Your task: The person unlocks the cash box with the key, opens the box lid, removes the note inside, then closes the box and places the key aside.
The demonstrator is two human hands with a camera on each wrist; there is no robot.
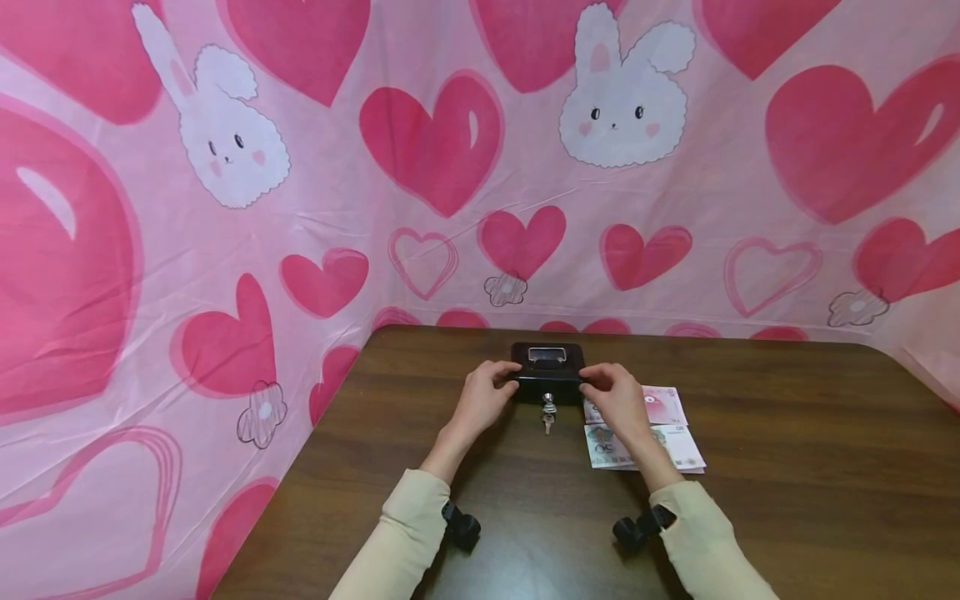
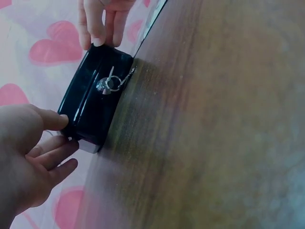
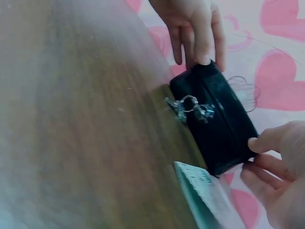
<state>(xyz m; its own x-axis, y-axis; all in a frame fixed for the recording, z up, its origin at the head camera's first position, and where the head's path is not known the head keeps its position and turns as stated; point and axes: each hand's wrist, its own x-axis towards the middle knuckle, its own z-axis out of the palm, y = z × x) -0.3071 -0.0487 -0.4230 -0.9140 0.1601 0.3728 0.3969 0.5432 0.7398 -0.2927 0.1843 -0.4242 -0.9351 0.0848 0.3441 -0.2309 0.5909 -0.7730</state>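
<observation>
A small black cash box (image 1: 551, 387) with a silver lid handle (image 1: 547, 355) stands at the far part of the table, its lid down. In its front lock sits a key, with a ring and another key (image 1: 548, 423) hanging from it. My left hand (image 1: 480, 402) grips the box's left end, the thumb (image 2: 59, 120) on its front edge and the other fingers at the side. At the opposite end my right hand (image 1: 618, 402) holds the box the same way, thumb (image 3: 255, 144) near the front corner.
Right of the box, partly under my right hand and forearm, lie pink banknotes (image 1: 663, 406) and green banknotes (image 1: 684, 452) on the brown wooden table (image 1: 787, 467). A pink curtain (image 1: 525, 183) with hearts and rabbits hangs behind the table. Each wrist wears a black camera.
</observation>
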